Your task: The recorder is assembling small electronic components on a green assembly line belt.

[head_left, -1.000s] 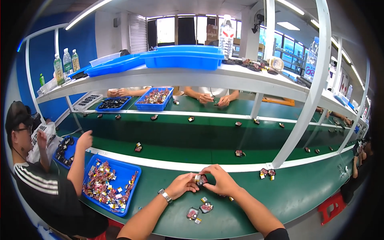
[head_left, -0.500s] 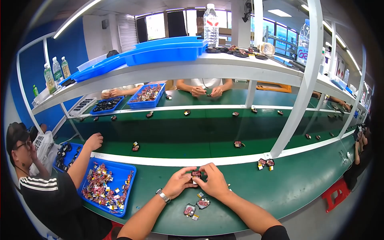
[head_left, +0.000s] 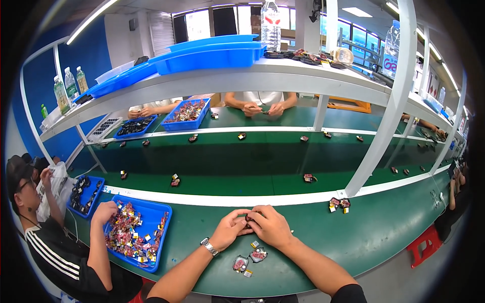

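Observation:
A small dark-cased circuit-board assembly (head_left: pixel 248 221) is held between my two hands above the green bench, mostly covered by fingers. My left hand (head_left: pixel 227 232), with a metal watch at the wrist, grips its left side. On the other side, the fingers and thumb of my right hand (head_left: pixel 272 228) press on it. Just below my hands lie two similar assemblies, one to the left (head_left: pixel 240 263) and one to the right (head_left: pixel 258 254), with red boards in black frames and silver-yellow pieces attached.
On the left stands a blue tray (head_left: pixel 164 208) of red boards; a co-worker's hand (head_left: pixel 104 211) is at its edge. Behind it, a smaller blue tray (head_left: pixel 96 183) holds black parts. A white rail (head_left: pixel 227 200) borders the sunken green belt. A slanted white post (head_left: pixel 379 136) rises at right.
The co-worker's hand has drawn back from the belt to the tray of boards, and an assembly now lies on the belt there. My fingers have closed further over the held assembly.

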